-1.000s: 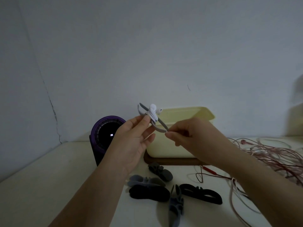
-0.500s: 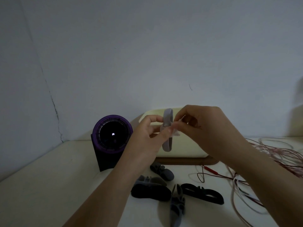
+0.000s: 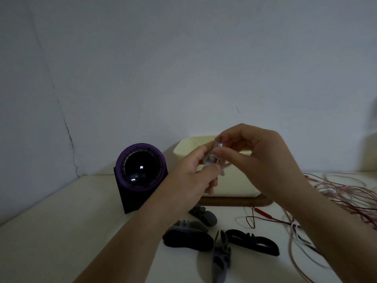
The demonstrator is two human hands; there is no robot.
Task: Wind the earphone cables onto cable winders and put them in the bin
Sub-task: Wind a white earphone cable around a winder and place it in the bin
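Two hands meet in mid-air above a pale table [image 3: 61, 221], in dim light. Far left stands one dark device [image 3: 140, 170] with a purple ring around a round black face. Next, the left hand [image 3: 193, 178] pinches one grey cable winder [image 3: 209, 162] between thumb and curled fingers; white earphone cable [image 3: 214, 159] is wrapped on it. The right hand [image 3: 259, 160], fingers curled, pinches the winder's upper end. The winder is held in front of one cream bin [image 3: 187, 148], not inside it. The bin sits on one brown board [image 3: 234, 202]. Below the hands, five spare winders [image 3: 253, 244] lie on the table: three grey, two black, one grey resting on a black. At right sprawls one tangle of pink and red cables [image 3: 346, 193].
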